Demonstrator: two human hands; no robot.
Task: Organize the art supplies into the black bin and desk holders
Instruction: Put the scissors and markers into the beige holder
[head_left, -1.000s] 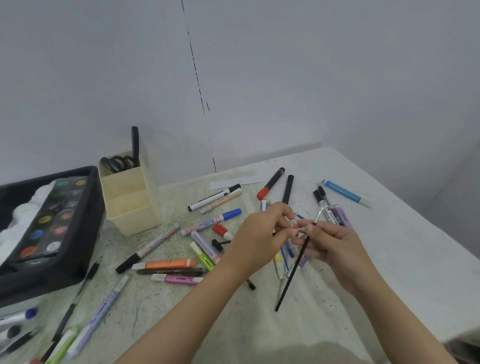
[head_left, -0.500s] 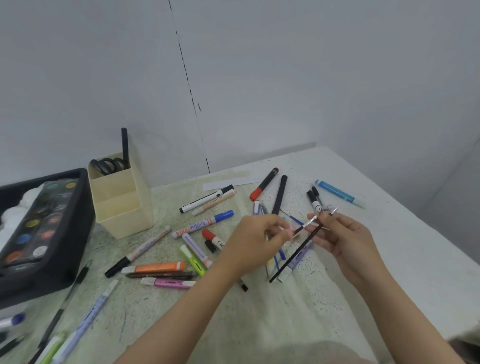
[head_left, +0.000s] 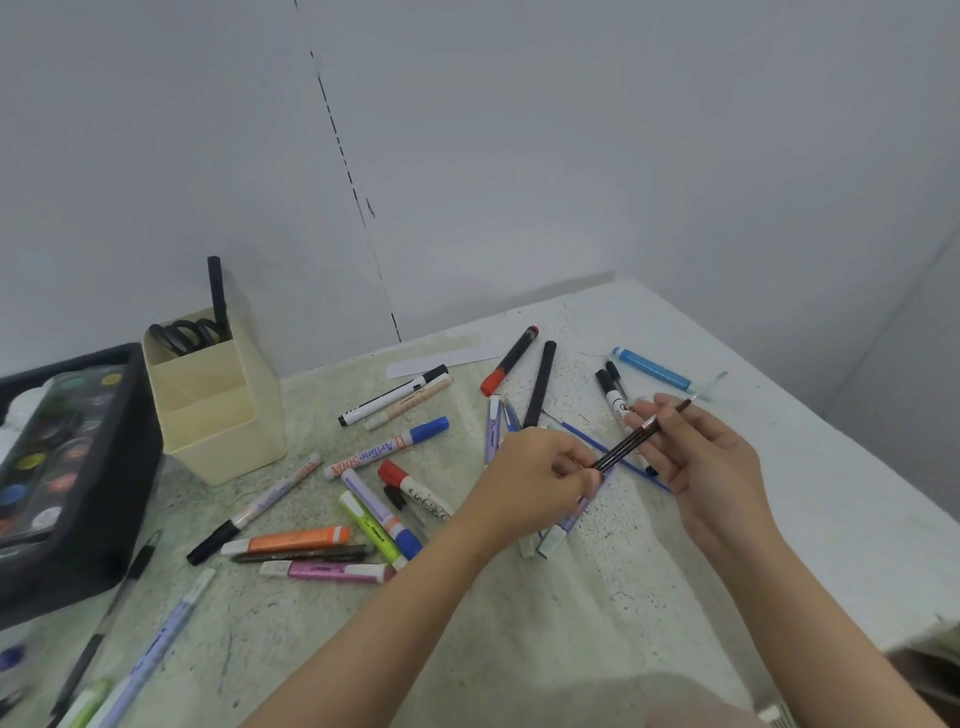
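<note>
2 thin paintbrushes (head_left: 626, 447) were held side by side above the scattered markers (head_left: 291, 540), left hand (head_left: 535, 478) pinching their handle ends, right hand (head_left: 701, 452) pinching near the ferrules. Squaring the ends, then carrying them bristles-up to the cream desk holder (head_left: 218, 410), looked wisest.

This looks like an art or hobby corner in a plain room. A table (head_left: 810, 525) with a stained, ink-speckled top stands against bare grey walls (head_left: 571, 156) that meet in a corner. Markers (head_left: 387, 451) and highlighters (head_left: 293, 540) lie scattered across it, with thin paintbrushes (head_left: 631, 444) above them. A cream desk holder (head_left: 218, 415) keeps scissors (head_left: 182, 335), and just beside it a black bin (head_left: 104, 519) holds a round-pan paint set (head_left: 47, 457). No machines or shop fittings show, only drawing and painting supplies.
</note>
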